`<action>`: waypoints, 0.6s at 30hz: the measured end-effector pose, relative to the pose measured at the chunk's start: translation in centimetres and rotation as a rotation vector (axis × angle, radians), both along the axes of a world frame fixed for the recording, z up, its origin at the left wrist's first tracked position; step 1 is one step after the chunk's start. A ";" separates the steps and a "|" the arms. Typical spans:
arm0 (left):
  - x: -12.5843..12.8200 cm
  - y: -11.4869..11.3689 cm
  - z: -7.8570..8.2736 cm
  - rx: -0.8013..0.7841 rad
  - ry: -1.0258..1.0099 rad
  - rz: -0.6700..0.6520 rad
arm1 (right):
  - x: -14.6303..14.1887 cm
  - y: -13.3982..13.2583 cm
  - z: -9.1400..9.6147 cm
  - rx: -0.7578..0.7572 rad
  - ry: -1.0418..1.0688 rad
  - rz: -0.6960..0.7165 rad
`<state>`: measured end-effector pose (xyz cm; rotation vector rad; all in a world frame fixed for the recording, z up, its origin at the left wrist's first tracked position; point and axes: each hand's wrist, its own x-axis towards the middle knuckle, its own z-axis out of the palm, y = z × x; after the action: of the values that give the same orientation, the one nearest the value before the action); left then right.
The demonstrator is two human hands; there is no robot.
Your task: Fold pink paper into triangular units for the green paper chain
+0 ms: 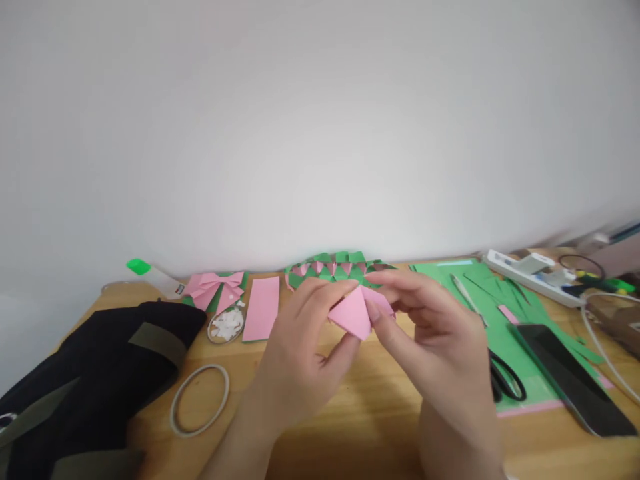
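Observation:
A folded piece of pink paper [351,315] is held up above the table between both hands. My left hand [305,347] grips its left side, thumb below and fingers along the top. My right hand [430,333] pinches the right side, with the thumb pressed on the front face. Behind the hands lie folded green and pink paper pieces [340,267], partly hidden by the fingers. A pink paper strip [263,303] rests left of my left hand, beside a pink and green paper bow [217,290].
A tape roll [200,400] and a dark cloth [100,367] occupy the wooden table's [370,427] left side, near a green-capped glue bottle [155,277]. Green paper sheets [530,360], scissors handles [505,377], a phone [575,380] and a power strip [535,277] lie right.

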<state>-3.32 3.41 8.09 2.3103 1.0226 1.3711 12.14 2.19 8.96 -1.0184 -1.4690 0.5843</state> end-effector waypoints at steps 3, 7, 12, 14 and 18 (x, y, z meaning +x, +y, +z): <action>0.2 0.0 -0.1 0.095 0.023 0.037 | 0.1 -0.2 0.0 0.057 -0.076 -0.077; 0.3 -0.2 -0.1 0.141 0.042 0.078 | 0.1 -0.3 0.0 0.124 -0.181 -0.138; 0.0 -0.6 0.1 -0.153 -0.223 0.004 | 0.2 -0.3 0.0 0.210 -0.218 -0.199; -0.2 -0.8 0.2 -0.365 -0.381 -0.066 | 0.2 -0.5 0.0 0.219 -0.201 -0.200; -0.1 -0.8 0.5 -0.619 -0.684 -0.089 | 0.3 -0.7 0.1 0.199 -0.190 -0.177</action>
<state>-3.42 2.61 8.57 1.2896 0.9177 1.3938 12.47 1.47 9.02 -1.0540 -1.5485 0.2140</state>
